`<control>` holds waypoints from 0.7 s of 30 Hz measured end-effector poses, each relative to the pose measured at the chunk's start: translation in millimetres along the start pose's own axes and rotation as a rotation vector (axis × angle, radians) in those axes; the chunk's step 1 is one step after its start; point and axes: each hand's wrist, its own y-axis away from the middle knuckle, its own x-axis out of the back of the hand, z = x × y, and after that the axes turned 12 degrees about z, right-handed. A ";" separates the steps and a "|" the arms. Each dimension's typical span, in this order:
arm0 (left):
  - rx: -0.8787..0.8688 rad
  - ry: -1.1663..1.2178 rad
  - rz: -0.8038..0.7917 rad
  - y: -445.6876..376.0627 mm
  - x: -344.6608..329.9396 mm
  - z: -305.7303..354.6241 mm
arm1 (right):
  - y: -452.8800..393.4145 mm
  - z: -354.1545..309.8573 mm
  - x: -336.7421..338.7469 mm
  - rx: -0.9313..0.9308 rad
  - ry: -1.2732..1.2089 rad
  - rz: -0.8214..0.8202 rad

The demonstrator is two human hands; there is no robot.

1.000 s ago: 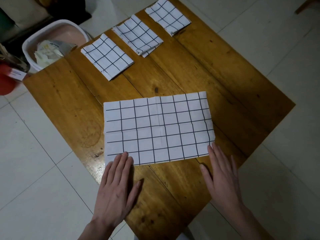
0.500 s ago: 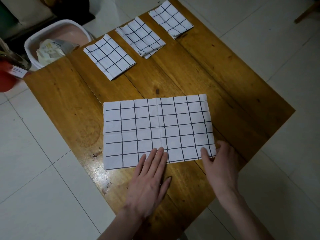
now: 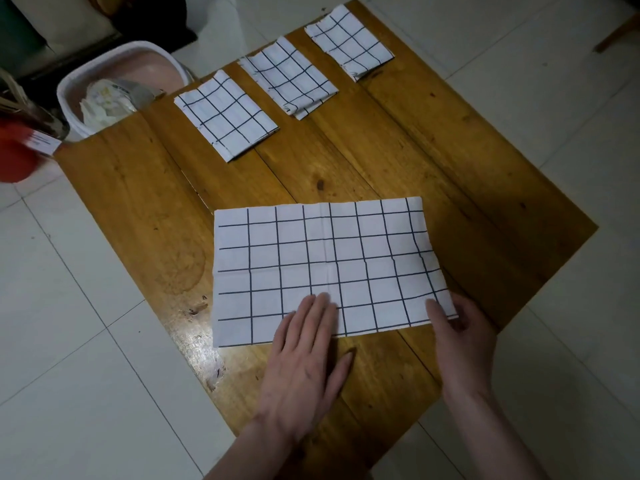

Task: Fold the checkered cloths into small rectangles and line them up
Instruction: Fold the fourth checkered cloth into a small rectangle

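Note:
A white cloth with a dark grid (image 3: 322,265) lies flat as a wide rectangle on the wooden table (image 3: 450,161). My left hand (image 3: 304,358) rests flat with straight fingers on the middle of its near edge. My right hand (image 3: 460,341) pinches the cloth's near right corner between thumb and fingers. Along the far side lie three folded checkered cloths in a row: the left one (image 3: 227,114), the middle one (image 3: 289,76) and the right one (image 3: 349,41).
A white bin (image 3: 104,77) with crumpled packaging stands on the tiled floor beyond the table's far left corner. A red object (image 3: 15,157) pokes in at the left edge. Pale floor tiles surround the table on all sides.
My left hand has slid right from the cloth's near left corner to the middle of its near edge. My right hand has closed its fingers round the near right corner.

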 end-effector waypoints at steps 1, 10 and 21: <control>0.015 0.000 0.026 -6.0 2.3 1.1 | -0.2 -2.4 3.8 0.014 -0.005 0.024; 0.011 -0.033 -0.069 -41.8 -13.8 14.2 | 11.6 -24.2 22.9 0.078 -0.084 0.082; 0.057 0.059 0.023 -27.6 0.9 3.1 | 71.4 -48.2 -7.2 0.323 -0.103 -0.079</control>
